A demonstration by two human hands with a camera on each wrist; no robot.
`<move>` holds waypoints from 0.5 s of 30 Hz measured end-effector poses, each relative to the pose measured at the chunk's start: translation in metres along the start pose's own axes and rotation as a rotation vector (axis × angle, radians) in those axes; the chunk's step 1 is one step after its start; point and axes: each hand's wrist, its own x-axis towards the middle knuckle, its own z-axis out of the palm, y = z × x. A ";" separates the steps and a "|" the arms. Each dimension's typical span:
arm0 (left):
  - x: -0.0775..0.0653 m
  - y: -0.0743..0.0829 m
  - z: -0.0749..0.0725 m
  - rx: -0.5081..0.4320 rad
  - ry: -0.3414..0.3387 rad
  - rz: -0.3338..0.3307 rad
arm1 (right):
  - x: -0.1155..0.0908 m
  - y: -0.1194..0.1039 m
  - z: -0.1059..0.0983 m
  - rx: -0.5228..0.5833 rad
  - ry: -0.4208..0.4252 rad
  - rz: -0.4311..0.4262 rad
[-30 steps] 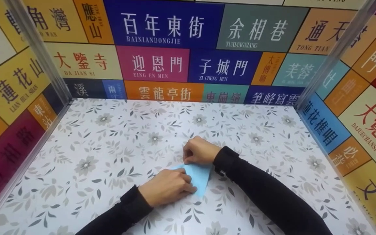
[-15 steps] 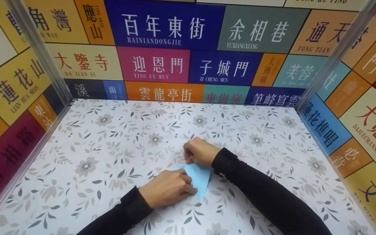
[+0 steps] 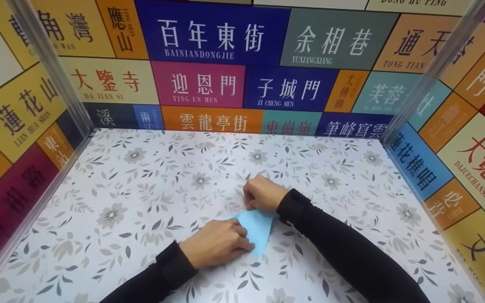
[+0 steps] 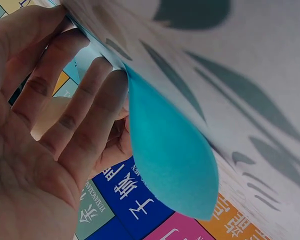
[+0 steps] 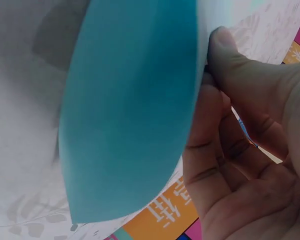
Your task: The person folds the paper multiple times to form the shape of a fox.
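A sheet of light blue paper (image 3: 258,227), folded over with a bulging curve, lies on the patterned tabletop between both hands. In the left wrist view the folded part of the paper (image 4: 172,150) stands out from the table. My left hand (image 3: 217,243) presses the paper's left side down with extended fingertips. At the far edge, my right hand (image 3: 265,193) has its fingers curled, and the thumb and index finger meet at the paper's edge. The right wrist view shows that thumb (image 5: 222,42) against the edge; the index fingertip is partly hidden.
The white tabletop (image 3: 154,181) bears a grey leaf and flower print. Colourful panels with Chinese lettering (image 3: 209,38) enclose it at the back and both sides. Clear strips run along the left corner (image 3: 53,71) and right corner (image 3: 423,80).
My right hand has slid slightly to the right along the paper's far edge. The left hand and the paper have stayed almost where they were.
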 end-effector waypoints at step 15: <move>-0.001 0.001 0.001 0.027 0.025 -0.010 | -0.006 0.007 0.000 0.002 0.022 0.060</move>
